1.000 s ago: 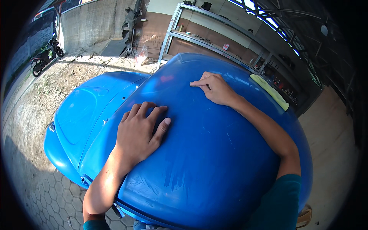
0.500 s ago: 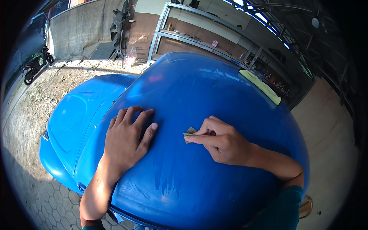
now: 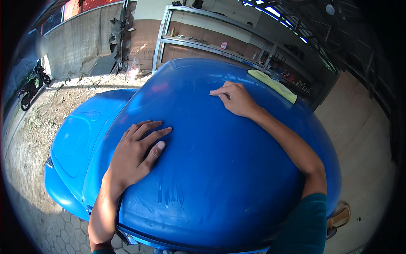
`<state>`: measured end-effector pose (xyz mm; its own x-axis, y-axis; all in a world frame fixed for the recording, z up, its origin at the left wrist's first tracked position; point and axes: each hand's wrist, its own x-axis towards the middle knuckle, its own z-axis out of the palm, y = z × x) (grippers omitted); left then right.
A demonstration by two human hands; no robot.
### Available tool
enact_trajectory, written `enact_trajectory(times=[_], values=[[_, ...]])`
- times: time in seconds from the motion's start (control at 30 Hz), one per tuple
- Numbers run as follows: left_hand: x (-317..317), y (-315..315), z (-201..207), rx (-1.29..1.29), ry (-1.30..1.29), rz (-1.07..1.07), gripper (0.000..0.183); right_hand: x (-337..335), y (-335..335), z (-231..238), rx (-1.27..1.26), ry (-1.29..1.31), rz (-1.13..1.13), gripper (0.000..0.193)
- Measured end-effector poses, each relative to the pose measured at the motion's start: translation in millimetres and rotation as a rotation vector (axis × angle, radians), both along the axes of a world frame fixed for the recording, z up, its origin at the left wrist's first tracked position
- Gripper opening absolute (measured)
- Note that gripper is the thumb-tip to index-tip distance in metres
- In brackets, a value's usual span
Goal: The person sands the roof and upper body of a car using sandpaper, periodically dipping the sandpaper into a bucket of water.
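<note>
A blue rounded car roof (image 3: 220, 169) fills the middle of the view. My left hand (image 3: 136, 150) rests flat on its left part, fingers spread, holding nothing. Farther up the roof, my right hand (image 3: 234, 98) pinches a small folded grey-green pad (image 3: 212, 93) that looks like sandpaper and is mostly hidden under the fingers. The pad lies against the paint. To the right of that hand, a yellow-green cloth (image 3: 272, 86) is draped on the far edge of the roof. Streaky wet-looking marks (image 3: 169, 194) show on the near part.
The car's blue front hood (image 3: 76, 135) slopes down at left. Behind the roof stands a metal shelf rack (image 3: 203, 44) with small items and bottles. A parked motorbike (image 3: 33, 88) is at far left. Beside the car at lower right is a brown chair-like object (image 3: 339, 216).
My right hand has slid away from me up the roof with the pad, its arm stretching out. My left hand stays on the roof, fingers shifted slightly. The view has turned a little.
</note>
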<state>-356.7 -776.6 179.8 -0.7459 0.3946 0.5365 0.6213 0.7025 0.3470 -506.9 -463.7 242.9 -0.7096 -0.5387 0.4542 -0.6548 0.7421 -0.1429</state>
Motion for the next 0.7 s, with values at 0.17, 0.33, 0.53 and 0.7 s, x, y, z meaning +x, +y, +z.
enact_trajectory(times=[0.17,0.33,0.53,0.7], values=[[2,-8,-1,0.137,-0.013,0.069,0.038,93,-56,-20,-0.041,-0.006,0.378,0.029],[-4,-13,-3,0.230,0.062,0.109,0.040,83,-59,-18,-0.065,-0.030,0.471,0.027],[-11,-15,-4,0.318,0.149,0.122,0.047,-15,-47,-9,0.002,0.076,0.090,0.029],[-9,-17,-7,0.378,0.127,0.199,0.048,108,-113,-36,-0.045,0.083,0.616,0.027]])
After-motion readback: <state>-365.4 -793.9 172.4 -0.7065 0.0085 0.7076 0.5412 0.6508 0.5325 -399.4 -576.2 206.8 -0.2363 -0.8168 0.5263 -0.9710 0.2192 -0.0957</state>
